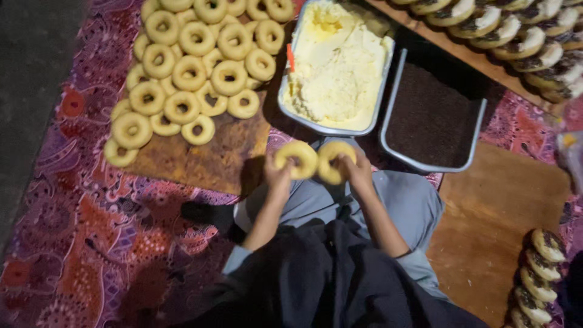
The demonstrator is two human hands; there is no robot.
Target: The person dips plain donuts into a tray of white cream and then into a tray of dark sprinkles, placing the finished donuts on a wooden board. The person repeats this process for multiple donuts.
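Doughnut halves (313, 161) apparently pinched btwn both hands' grip.

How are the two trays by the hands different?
The left tray holds pale yellow cream; the right tray holds dark brown sprinkles. The cream is heaped and lumpy; the sprinkles lie flat. Both are grey metal and rectangular.

No packages, labels, signs, screens visible.

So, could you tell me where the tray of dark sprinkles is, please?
In the head view, the sprinkle tray sits upper right of centre, beside the cream tray, beyond the hands.
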